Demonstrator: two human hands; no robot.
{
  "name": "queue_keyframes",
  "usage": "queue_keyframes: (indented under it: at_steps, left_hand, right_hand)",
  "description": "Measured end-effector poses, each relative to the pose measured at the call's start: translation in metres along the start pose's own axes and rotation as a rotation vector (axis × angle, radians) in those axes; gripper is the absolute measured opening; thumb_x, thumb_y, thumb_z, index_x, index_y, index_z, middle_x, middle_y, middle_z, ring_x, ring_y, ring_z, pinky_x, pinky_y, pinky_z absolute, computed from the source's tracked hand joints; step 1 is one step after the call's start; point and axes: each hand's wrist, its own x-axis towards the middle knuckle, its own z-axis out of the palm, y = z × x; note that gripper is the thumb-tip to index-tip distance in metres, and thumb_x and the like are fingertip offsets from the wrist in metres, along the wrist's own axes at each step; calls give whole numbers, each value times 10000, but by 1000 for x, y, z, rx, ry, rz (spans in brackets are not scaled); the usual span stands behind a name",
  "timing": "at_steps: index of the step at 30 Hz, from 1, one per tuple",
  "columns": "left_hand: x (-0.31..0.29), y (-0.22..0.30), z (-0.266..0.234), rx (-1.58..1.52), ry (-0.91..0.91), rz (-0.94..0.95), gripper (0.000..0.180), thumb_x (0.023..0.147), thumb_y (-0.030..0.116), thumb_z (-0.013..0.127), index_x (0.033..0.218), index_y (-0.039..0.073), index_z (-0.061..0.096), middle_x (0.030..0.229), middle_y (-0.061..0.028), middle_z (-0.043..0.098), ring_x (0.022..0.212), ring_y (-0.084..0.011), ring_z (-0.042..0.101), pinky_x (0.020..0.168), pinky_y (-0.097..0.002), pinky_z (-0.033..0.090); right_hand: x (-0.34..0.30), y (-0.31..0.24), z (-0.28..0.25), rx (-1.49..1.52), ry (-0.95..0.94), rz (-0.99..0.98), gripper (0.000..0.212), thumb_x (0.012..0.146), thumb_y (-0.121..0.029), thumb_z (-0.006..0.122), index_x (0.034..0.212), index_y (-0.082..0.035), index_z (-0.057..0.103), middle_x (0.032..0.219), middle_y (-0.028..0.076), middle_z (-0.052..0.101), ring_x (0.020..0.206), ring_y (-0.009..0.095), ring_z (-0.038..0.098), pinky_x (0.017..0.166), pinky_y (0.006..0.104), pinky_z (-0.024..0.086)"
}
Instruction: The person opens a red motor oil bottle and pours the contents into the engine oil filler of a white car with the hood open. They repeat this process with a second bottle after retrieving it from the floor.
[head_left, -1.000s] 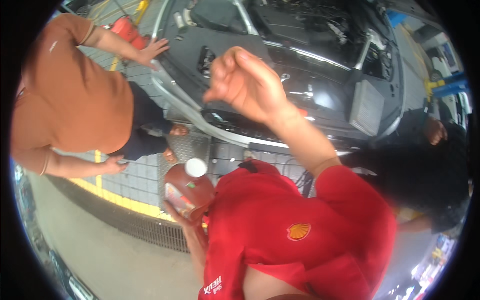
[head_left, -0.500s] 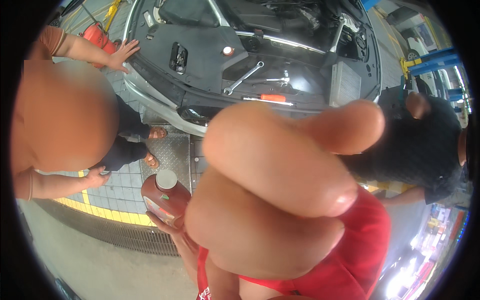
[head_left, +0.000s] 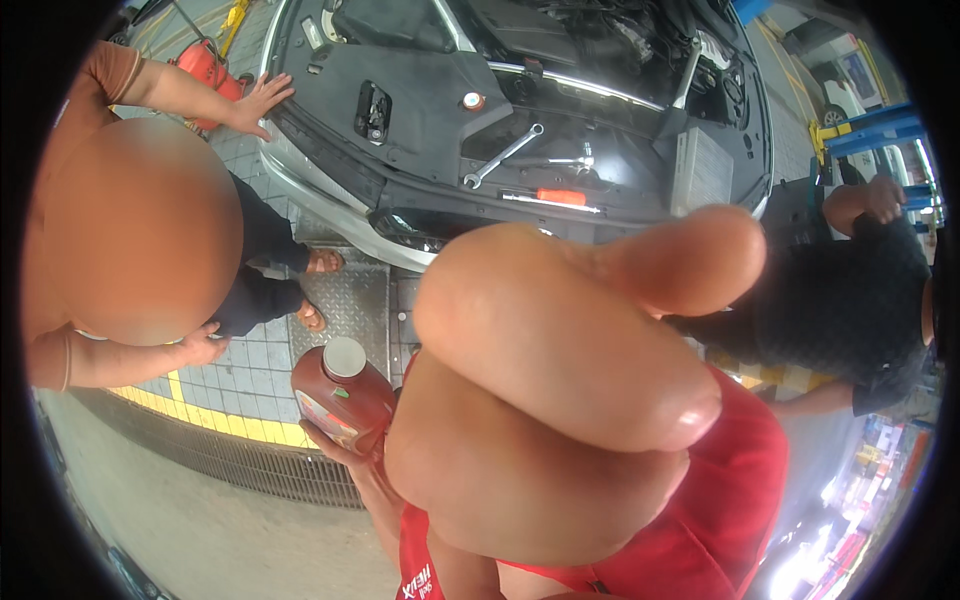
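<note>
My left hand [head_left: 352, 458] is wrapped round the lower side of a reddish-brown plastic jug [head_left: 362, 402] with a white cap. The jug is held upright, slightly tilted, in front of the car. Very close to the camera, my right hand [head_left: 560, 370] fills the middle of the picture. Its fingers are curled in, one digit sticks out to the upper right, and whatever they may hold is hidden. Beyond it, an open-ended wrench [head_left: 505, 155], an orange-handled screwdriver [head_left: 560, 197] and another metal tool [head_left: 578, 160] lie at the front of the engine bay.
A car [head_left: 330, 205] stands with its engine bay exposed. A small brown-and-white cap [head_left: 472, 101] and a pale pleated filter [head_left: 702, 172] rest on it. At left a person's hand [head_left: 262, 103] touches the car's edge; another person [head_left: 840, 290] stands at right.
The scene has shifted slightly right and down in view. My left hand still grips the jug, and my right hand stays curled near the camera. The person at right has raised a hand.
</note>
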Motion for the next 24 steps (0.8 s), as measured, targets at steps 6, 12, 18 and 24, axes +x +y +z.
queue_keyframes:
  at_steps: [6, 12, 18, 24]
  left_hand:
    - [0, -3, 3, -18, -14, -7, 981, 1006, 874, 369, 1605, 99, 422, 1368, -157, 622, 1070, -325, 647, 821, -466, 556]
    - [-2, -4, 8, -59, -40, -12, 978, 1018, 864, 364, 1614, 90, 418, 1414, -159, 611, 1140, -326, 644, 876, -474, 560]
    - [-7, -8, 12, -131, -128, -25, 975, 1031, 854, 359, 1623, 81, 414, 1460, -160, 599, 1210, -327, 642, 930, -483, 563]
    - [-15, -14, 19, -123, -85, -48, 942, 1052, 815, 430, 1642, 82, 438, 1580, -153, 587, 1412, -346, 620, 1147, -531, 543]
  right_hand:
    - [-7, 2, 4, -57, 123, -4, 691, 1173, -642, 273, 1212, 4, 517, 1042, 146, 627, 739, 245, 677, 1048, 601, 607]
    - [-26, -44, -35, -1097, 496, 237, 514, 1051, -470, 584, 1254, 2, 612, 1029, 136, 697, 823, 279, 738, 895, 489, 624]
    - [-53, -32, -59, -2147, 234, 715, 528, 886, -347, 910, 1236, -21, 687, 1019, 110, 730, 844, 295, 746, 728, 395, 587]
    - [-57, -28, -67, -2331, 193, 801, 433, 930, -350, 867, 1169, -43, 680, 895, 99, 734, 740, 322, 736, 671, 398, 574]
